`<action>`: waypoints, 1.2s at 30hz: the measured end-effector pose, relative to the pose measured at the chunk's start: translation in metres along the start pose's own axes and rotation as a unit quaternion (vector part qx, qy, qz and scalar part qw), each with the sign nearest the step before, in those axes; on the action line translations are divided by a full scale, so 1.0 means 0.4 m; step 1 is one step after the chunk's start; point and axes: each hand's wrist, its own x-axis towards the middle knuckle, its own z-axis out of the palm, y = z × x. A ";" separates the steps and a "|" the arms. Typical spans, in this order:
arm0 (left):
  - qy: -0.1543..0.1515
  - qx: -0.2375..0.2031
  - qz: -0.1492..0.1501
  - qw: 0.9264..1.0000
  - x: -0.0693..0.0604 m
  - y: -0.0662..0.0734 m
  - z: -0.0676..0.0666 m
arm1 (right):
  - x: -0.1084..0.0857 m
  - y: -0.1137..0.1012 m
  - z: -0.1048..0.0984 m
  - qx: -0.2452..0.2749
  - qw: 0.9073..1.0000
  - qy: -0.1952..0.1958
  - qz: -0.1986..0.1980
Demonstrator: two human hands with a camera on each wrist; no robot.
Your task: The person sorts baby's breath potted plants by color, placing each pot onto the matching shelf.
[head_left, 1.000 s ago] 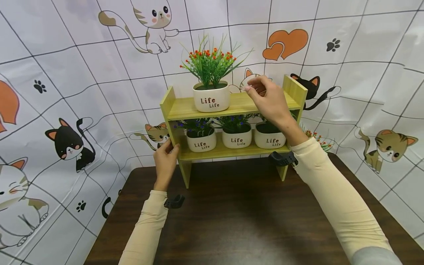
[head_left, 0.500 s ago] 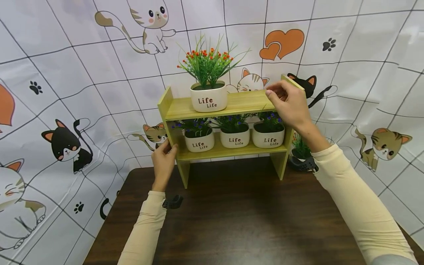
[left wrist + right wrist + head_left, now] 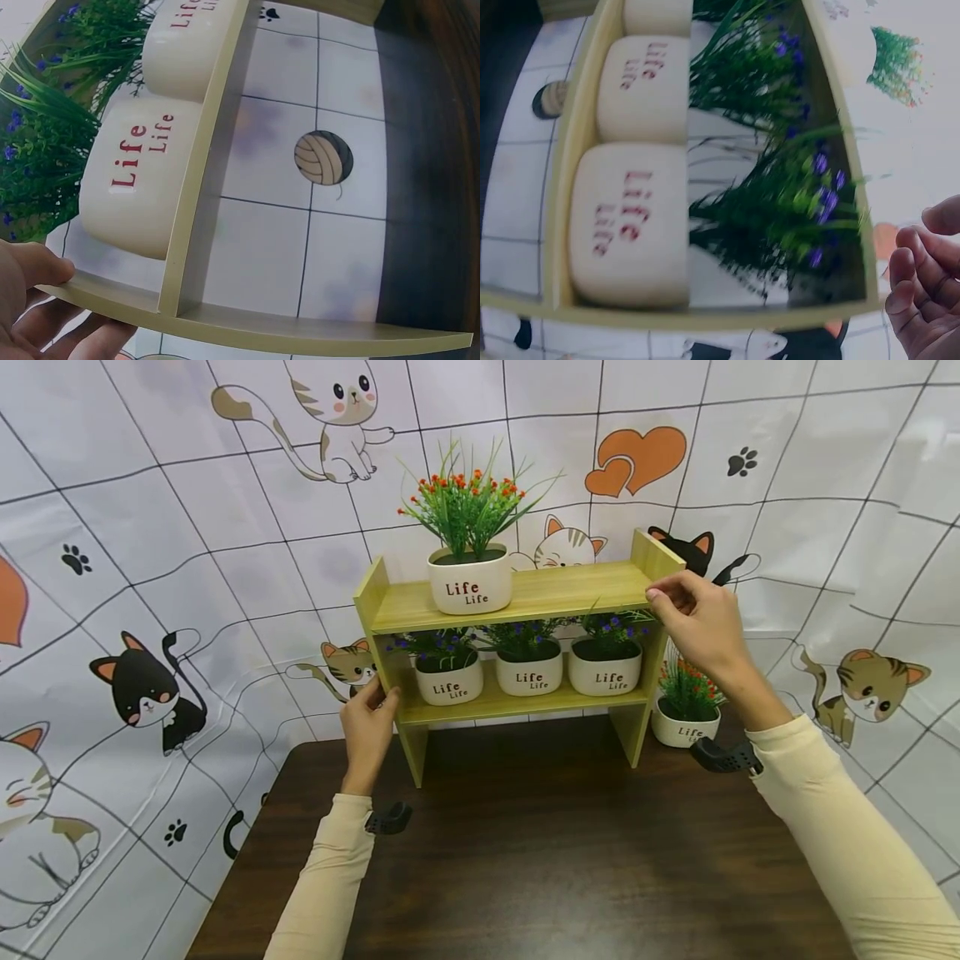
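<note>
A two-tier wooden shelf (image 3: pixel 525 714) stands on the dark table. My left hand (image 3: pixel 367 718) holds its left side panel, thumb (image 3: pixel 52 268) on the inner side and fingers outside. At the upper right corner of the shelf is my right hand (image 3: pixel 701 618), fingers loosely bent with nothing in them; a small gap parts it from the wood in the right wrist view. On the top board sits a white pot of orange flowers (image 3: pixel 470 581). Below it, purple-flowered pots fill the lower tier: a left pot (image 3: pixel 450 683), a middle pot (image 3: pixel 529 675) and a right pot (image 3: pixel 606 672).
Another white pot with orange flowers (image 3: pixel 684 727) is on the table (image 3: pixel 540 860), to the right of the shelf. Behind everything rises a wall covering (image 3: pixel 247 510) printed with cats and grid lines.
My right hand has moved right, from over the middle of the top board to its right end. The pot on the table has come into view. My left hand keeps its hold.
</note>
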 end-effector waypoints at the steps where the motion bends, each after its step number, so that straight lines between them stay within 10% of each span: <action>1: 0.000 0.000 -0.001 1.000 0.000 0.000 0.000 | -0.006 0.009 -0.006 -0.005 1.000 0.001 0.003; 36: 0.002 0.008 -0.003 1.000 0.000 0.003 -0.002 | -0.298 0.458 -0.060 -0.111 0.981 -0.111 0.115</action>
